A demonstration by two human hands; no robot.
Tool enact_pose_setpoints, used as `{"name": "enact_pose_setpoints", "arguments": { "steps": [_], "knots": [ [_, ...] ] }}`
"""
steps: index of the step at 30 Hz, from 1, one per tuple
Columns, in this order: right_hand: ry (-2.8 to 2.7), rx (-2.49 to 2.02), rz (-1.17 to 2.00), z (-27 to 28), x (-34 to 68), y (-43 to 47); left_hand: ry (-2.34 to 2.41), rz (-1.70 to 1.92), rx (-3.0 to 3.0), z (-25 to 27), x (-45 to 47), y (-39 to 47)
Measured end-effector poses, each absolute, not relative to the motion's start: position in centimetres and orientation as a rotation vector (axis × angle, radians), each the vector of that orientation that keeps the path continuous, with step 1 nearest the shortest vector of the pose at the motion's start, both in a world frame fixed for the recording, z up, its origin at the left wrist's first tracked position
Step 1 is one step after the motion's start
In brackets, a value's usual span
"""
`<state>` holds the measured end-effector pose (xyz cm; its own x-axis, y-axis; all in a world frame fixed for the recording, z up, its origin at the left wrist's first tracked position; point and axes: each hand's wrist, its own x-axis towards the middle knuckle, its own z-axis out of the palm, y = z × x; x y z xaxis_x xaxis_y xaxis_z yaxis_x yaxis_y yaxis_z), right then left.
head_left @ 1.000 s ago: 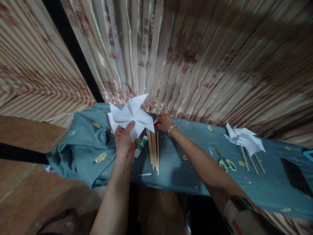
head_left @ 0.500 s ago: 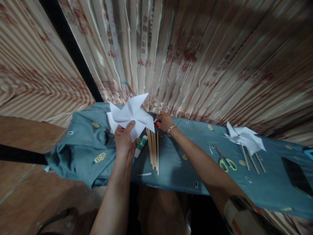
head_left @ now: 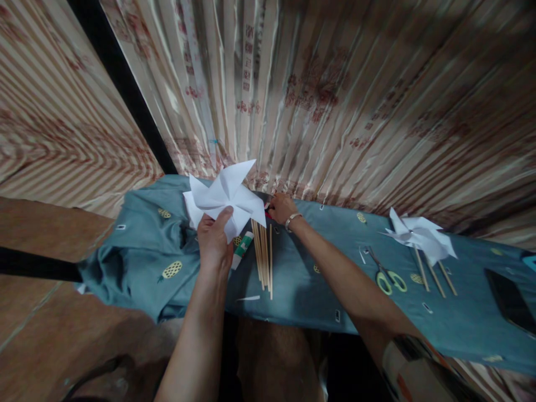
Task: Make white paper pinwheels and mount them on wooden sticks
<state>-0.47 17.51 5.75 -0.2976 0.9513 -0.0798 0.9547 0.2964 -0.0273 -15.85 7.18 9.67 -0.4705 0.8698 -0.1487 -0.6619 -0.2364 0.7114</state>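
My left hand [head_left: 215, 240] pinches a white paper pinwheel [head_left: 228, 195] with the thumb pressed at its centre. Past the pinwheel's right edge, my right hand [head_left: 283, 209] has its fingers curled at a small red and dark object [head_left: 268, 210], partly covered by the fingers; its kind does not show. Several thin wooden sticks [head_left: 263, 257] lie below, between my hands. Beside them rests a green and white glue stick [head_left: 243, 250], close to my left wrist.
To the right lie green-handled scissors [head_left: 389, 278], a finished-looking white pinwheel [head_left: 422, 235] on sticks, and a black phone [head_left: 508, 298]. A paper scrap [head_left: 249, 298] is near the front edge of the blue-green cloth [head_left: 301, 312]. A pleated curtain [head_left: 318, 111] hangs behind.
Almost nothing differs. The pinwheel in my left hand has shifted very slightly right, and my right hand stays at the red and dark object.
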Motion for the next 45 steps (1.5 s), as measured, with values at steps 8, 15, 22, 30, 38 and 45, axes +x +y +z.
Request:
{"name": "enact_pose_setpoints", "arguments": {
  "steps": [8,15,22,30,38,45],
  "knots": [
    [2.540,1.838,-0.110,5.7,-0.7,17.2,0.896,1.865,0.330,9.8,-15.7,7.0],
    [2.698,1.984,-0.194,4.8,0.1,16.1,0.917,1.860,0.338,9.5,-15.5,7.1],
    [2.839,2.232,-0.527,4.1,1.0,15.9,0.942,1.852,0.408,9.4,-14.9,7.1],
    [2.771,2.620,-1.252,2.4,3.0,15.6,0.934,1.794,0.409,9.4,-13.7,7.2],
    [2.590,2.811,-1.807,1.4,6.5,10.7,0.928,1.762,0.458,9.3,-11.4,7.4],
    [2.481,2.921,-1.645,0.5,11.1,4.5,0.920,1.644,0.492,8.2,-8.1,7.1]
  ]
}}
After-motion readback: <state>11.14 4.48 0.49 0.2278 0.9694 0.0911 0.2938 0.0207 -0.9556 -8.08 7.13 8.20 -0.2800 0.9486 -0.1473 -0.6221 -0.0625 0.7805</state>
